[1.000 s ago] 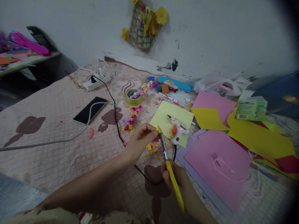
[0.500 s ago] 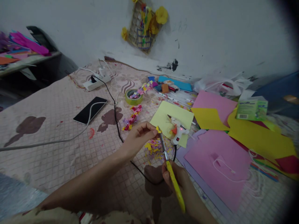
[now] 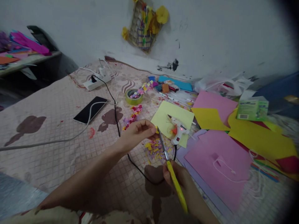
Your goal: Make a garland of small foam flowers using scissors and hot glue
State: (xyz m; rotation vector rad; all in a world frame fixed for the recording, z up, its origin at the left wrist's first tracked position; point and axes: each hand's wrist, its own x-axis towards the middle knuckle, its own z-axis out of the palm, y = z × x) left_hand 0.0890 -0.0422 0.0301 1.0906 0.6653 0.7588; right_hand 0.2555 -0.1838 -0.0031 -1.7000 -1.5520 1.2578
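Between thumb and fingers, my left hand pinches a small yellow paper piece, mostly covered by the fingertips. My right hand is closed around the yellow-handled scissors, whose blades point up and left to the paper piece. Below the blades lies a pile of yellow and purple paper scraps. A white glue gun with a lit red light rests on a pale yellow sheet beyond my hands. A pink and yellow paper chain lies behind my left hand.
Left of my hands are a black phone, cables and a white power strip. A tape roll sits further back. Pink sheets, yellow sheets, a green box and a plastic bag lie on the right.
My left hand has shifted slightly left and turned, so its fingers cover more of the yellow piece. The scissors have moved very slightly in my right hand.
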